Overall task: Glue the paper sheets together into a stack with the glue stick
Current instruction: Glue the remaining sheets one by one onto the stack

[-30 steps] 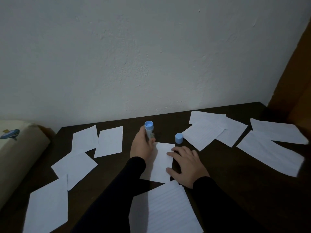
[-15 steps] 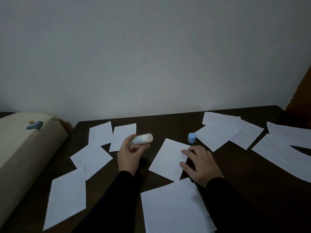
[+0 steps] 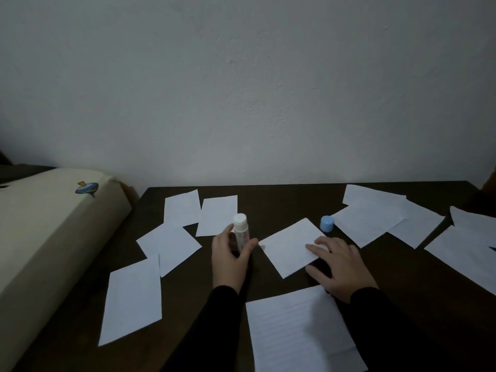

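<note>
The glue stick [image 3: 240, 232] is being held upright by the L hand [image 3: 230, 260], grip wrapped round its lower body w/ thumb on the right side & fingers on the left; its white top end is pointing up, above the dark bench [image 3: 281, 200]. The R hand [image 3: 339, 267] is being rested flat, fingers straight, on the near-right corner of a small paper sheet [image 3: 291, 247] lying tilted at bench centre; nothing is being clenched by that grip. The blue cap [image 3: 327, 223] is standing apart from the stick, just beyond the sheet's far-right edge. A lined sheet [image 3: 300, 331] is lying nearest the person, betw. the two black sleeves. More loose sheets are being left spread out: a group on the left [image 3: 171, 245] incl. a larger one at the near-left [image 3: 132, 302], & overlapping ones on the right [image 3: 370, 221]. A beige padded object [image 3: 48, 226] w/ a small blue sticker is lying left of the bench, against the white wall [image 3: 241, 89].
</note>
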Motion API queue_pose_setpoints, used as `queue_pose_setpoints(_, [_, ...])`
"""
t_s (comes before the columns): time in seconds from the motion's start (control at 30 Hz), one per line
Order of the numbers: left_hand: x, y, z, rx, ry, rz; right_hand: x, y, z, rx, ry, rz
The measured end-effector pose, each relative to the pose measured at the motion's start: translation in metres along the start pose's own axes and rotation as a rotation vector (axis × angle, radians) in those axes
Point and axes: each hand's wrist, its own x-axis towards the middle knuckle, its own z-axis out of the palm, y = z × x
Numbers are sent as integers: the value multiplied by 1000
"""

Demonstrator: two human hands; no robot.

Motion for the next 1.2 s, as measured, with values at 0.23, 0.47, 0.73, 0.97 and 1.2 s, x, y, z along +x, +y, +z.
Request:
queue_pose_setpoints(0.23, [-21, -4, -10, 54, 30, 222, -2, 3, 7, -3, 127, 8])
queue_pose_setpoints(0.47, [-28, 8, 8, 403, -361, 503, -3, 5, 10, 26, 345, 198])
queue_pose_setpoints(0.73, [-13, 8, 32, 630, -522, 430, 5, 9, 6, -3, 219, 515])
queue_pose_setpoints(0.97, [-16, 1, 33, 554, -486, 370, 3, 11, 7, -18, 307, 555])
queue_pose_setpoints(1.2, [-16, 3, 33, 579, -512, 343, 7, 39, -4, -56, 182, 654])
